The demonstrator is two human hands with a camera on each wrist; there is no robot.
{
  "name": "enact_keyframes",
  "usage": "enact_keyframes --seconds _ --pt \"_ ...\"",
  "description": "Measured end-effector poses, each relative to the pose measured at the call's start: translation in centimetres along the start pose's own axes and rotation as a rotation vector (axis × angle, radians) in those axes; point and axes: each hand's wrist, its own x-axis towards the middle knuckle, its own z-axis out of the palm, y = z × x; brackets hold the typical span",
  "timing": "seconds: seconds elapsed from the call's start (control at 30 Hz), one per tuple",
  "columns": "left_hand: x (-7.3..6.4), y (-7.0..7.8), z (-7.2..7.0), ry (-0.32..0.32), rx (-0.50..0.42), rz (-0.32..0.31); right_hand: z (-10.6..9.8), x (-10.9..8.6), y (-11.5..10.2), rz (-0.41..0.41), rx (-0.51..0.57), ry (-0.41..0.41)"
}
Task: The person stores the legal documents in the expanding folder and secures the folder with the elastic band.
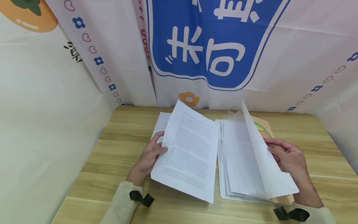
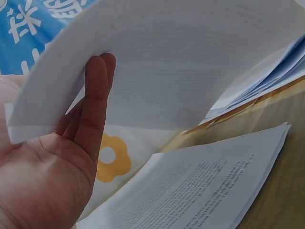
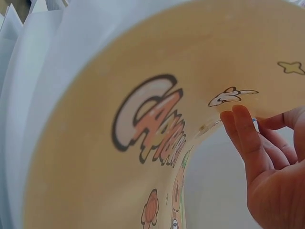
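My left hand [image 1: 146,158] grips a printed sheet of paper [image 1: 190,152] by its left edge, thumb on the front and fingers behind. The sheet is tilted above the table, over more printed sheets [image 2: 190,186] that it partly hides in the head view. To the right lies a document folder [image 1: 221,174] with clear sleeves and white papers [image 1: 241,149] inside. My right hand [image 1: 291,158] pinches the edge of its raised, bent cover [image 3: 100,157], orange with cartoon prints outside. A white inner side [image 1: 272,165] of the folder stands up beside the fingers.
The wood-grain table [image 1: 109,158] reaches to a white cloth backdrop [image 1: 126,46] with a blue panel [image 1: 193,65] at the back. Cloth walls also rise at left and right. Dark straps [image 1: 141,197] sit on both sleeves near the wrists.
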Motion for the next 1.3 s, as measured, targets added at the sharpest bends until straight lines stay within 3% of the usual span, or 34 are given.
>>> enact_keyframes --seconds 0.23,0.53,0.97,1.1,1.2,1.3 --pt "0.6 -0.5 0.4 0.004 0.009 -0.039 0.1 -0.1 -0.1 -0.026 -0.001 -0.004" --pt "1.6 -1.0 0.9 0.03 -0.003 -0.054 0.0 0.0 -0.1 -0.001 0.013 -0.002" --pt "2.1 -0.4 1.3 -0.029 -0.014 0.013 -0.1 0.0 -0.1 -0.013 0.03 0.012" --pt "1.9 -0.6 1.1 0.058 0.066 -0.054 -0.1 -0.1 -0.1 -0.011 0.045 0.012" --pt "1.5 -0.7 0.6 0.125 0.179 -0.154 -0.2 -0.1 -0.1 -0.014 0.03 0.009" --pt "1.0 -0.4 -0.2 0.135 0.304 -0.266 -0.1 -0.2 -0.1 -0.01 0.02 0.009"
